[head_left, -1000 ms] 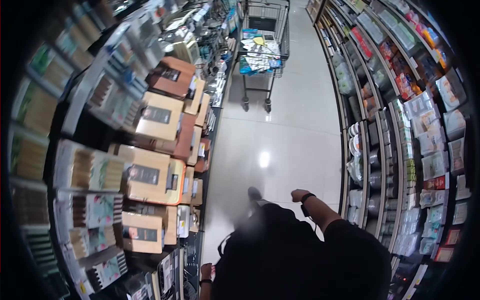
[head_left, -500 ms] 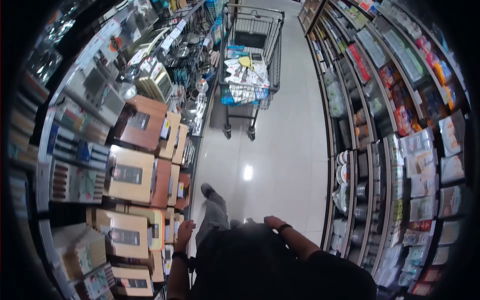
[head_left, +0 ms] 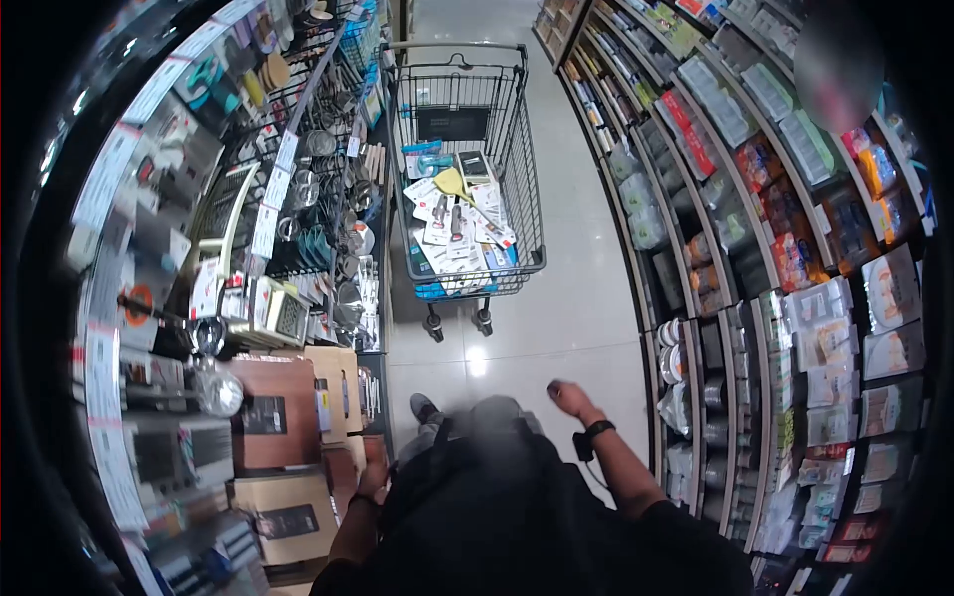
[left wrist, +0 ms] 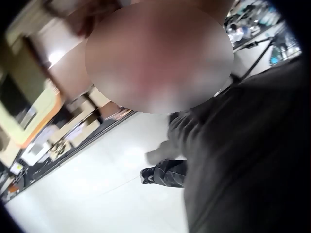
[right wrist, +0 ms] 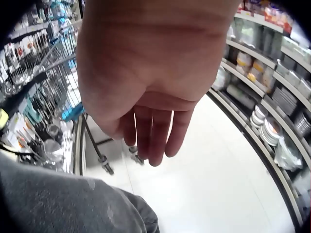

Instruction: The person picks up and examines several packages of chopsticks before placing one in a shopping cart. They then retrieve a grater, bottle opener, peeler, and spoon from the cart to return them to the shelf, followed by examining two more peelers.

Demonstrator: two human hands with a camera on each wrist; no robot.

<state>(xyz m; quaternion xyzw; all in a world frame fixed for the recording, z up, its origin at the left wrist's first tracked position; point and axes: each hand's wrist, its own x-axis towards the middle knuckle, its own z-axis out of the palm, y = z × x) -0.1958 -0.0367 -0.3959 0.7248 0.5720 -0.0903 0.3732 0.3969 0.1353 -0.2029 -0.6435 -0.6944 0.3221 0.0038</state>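
Observation:
A wire shopping cart [head_left: 537,199] stands in the aisle, holding white carded packages [head_left: 457,233], a yellow-green utensil [head_left: 450,182] and blue packs. My right hand [head_left: 573,397] hangs over the floor at the right of my body; in the right wrist view the same hand [right wrist: 150,92] has its fingers loosely extended, holding nothing. My left hand [head_left: 374,467] is low beside the cutting boards [head_left: 273,412] on the left shelf. A blurred oval covers much of the left wrist view, and the left fingers cannot be made out.
Shelves of utensils [head_left: 308,184] line the left side, with price labels along their edges. On the right, shelves hold plates [head_left: 671,353], packaged goods [head_left: 825,323] and orange packs. Tiled floor [head_left: 586,268] runs between them beyond my foot.
The cart appears nearer and larger, and the cutting boards have shifted down the head view. My right hand has swung outward to the right; the left hand is closer to my body.

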